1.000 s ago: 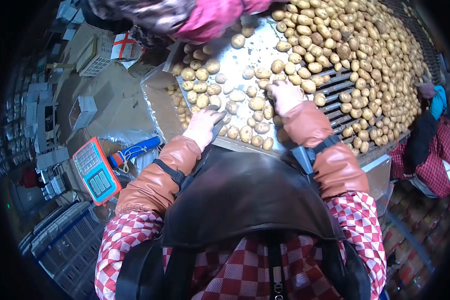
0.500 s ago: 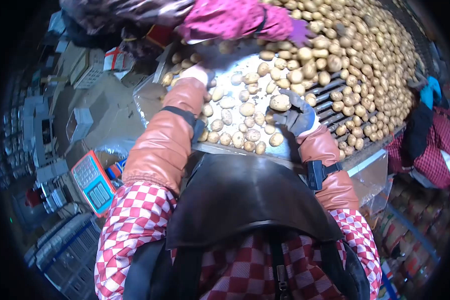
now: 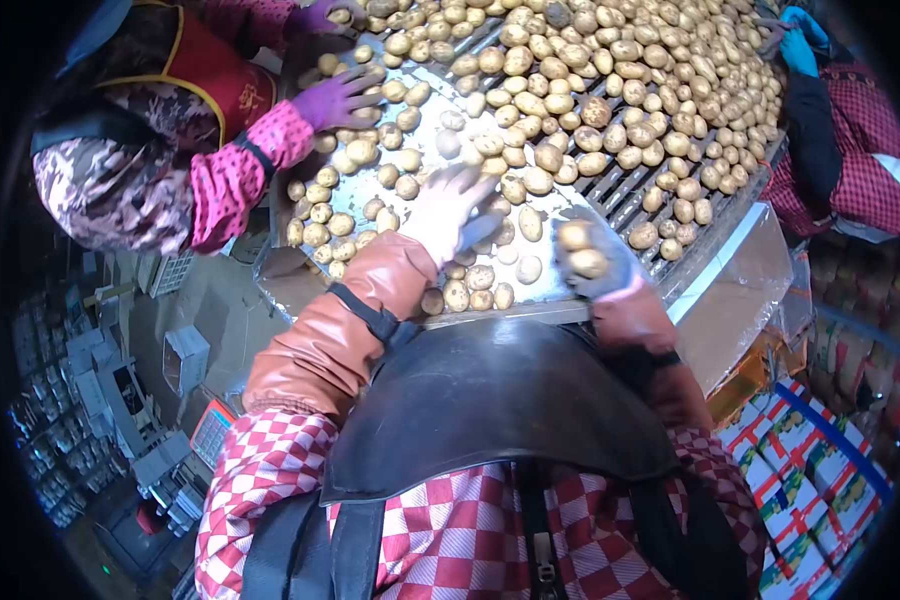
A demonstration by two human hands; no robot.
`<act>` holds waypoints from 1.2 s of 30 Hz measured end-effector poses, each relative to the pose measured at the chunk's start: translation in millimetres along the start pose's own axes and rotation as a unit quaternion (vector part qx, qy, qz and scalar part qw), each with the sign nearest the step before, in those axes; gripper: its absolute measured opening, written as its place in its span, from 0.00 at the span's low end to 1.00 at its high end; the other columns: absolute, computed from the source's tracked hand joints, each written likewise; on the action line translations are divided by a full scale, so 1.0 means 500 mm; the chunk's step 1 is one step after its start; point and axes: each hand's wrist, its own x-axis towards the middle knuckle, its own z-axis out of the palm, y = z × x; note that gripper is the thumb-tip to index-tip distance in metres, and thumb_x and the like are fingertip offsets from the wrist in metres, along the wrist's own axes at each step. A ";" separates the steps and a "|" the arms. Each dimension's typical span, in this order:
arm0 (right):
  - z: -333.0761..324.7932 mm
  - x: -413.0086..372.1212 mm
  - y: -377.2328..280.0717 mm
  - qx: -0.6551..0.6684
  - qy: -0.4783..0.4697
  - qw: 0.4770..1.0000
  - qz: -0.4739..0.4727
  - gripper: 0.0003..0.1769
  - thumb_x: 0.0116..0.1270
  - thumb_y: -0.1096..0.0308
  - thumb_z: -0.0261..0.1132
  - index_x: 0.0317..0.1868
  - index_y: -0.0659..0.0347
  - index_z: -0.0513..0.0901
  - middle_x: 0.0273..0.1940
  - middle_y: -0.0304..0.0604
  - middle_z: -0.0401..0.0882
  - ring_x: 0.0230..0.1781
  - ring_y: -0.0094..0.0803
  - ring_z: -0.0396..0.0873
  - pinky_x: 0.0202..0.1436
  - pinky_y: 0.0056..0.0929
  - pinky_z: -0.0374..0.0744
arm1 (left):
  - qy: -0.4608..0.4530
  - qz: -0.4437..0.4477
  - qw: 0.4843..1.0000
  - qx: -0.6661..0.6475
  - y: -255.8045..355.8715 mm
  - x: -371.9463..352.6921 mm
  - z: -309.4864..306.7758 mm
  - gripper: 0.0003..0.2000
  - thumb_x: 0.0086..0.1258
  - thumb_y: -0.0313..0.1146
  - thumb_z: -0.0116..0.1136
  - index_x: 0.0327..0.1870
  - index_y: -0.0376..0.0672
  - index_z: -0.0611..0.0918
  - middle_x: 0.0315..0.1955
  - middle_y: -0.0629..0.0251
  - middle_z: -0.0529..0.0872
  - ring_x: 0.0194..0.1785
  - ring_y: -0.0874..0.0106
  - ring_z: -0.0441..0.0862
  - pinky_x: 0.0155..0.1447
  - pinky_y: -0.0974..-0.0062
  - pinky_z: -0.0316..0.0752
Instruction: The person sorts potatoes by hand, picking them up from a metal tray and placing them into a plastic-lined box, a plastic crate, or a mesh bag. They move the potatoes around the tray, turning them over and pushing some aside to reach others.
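My left hand (image 3: 456,214), in a pale glove with greyish fingers, reaches over the metal sorting table (image 3: 547,287) among loose potatoes (image 3: 480,277). Its fingers are stretched out and apart, pointing right; the potatoes directly beneath it are hidden. On the right, my right hand (image 3: 613,268), gloved in grey-blue and blurred by motion, is closed around two potatoes (image 3: 586,262), which are smeared along with it. Between the hands a few single potatoes (image 3: 529,269) lie on the shiny surface.
A big heap of potatoes (image 3: 670,50) covers the far right, partly over a slatted grate (image 3: 620,200). At left a co-worker's purple-gloved hand (image 3: 338,100) rests among potatoes. Another person's blue-gloved hand (image 3: 798,42) is at far right. Printed cartons (image 3: 800,470) stand below right.
My left hand has moved right, toward the table's middle. My right hand now has two potatoes instead of one visible. The view has shifted, and the co-worker's purple-gloved hand appears farther left.
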 end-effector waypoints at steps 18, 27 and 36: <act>-0.146 -0.059 -0.195 -0.613 0.403 0.611 -0.298 0.27 0.73 0.64 0.66 0.70 0.59 0.74 0.65 0.56 0.77 0.61 0.38 0.77 0.66 0.35 0.74 | -0.055 0.099 0.989 0.094 0.098 0.108 0.077 0.34 0.60 0.51 0.71 0.68 0.56 0.75 0.72 0.54 0.66 0.77 0.51 0.60 0.73 0.39 0.60; -0.145 0.168 -0.047 -0.505 0.114 0.847 -0.123 0.17 0.74 0.55 0.61 0.53 0.56 0.86 0.46 0.52 0.87 0.48 0.39 0.86 0.57 0.39 0.82 | 0.108 -0.058 0.990 0.073 -0.001 -0.148 0.038 0.24 0.61 0.40 0.72 0.60 0.48 0.83 0.64 0.54 0.78 0.71 0.50 0.70 0.71 0.48 0.67; 0.068 0.368 -0.302 -0.911 0.127 0.379 -0.106 0.28 0.68 0.64 0.67 0.69 0.46 0.77 0.62 0.53 0.82 0.60 0.47 0.82 0.65 0.37 0.78 | -0.049 -0.128 0.984 0.116 0.056 -0.160 0.094 0.37 0.62 0.55 0.67 0.74 0.57 0.72 0.74 0.47 0.64 0.80 0.42 0.53 0.77 0.34 0.49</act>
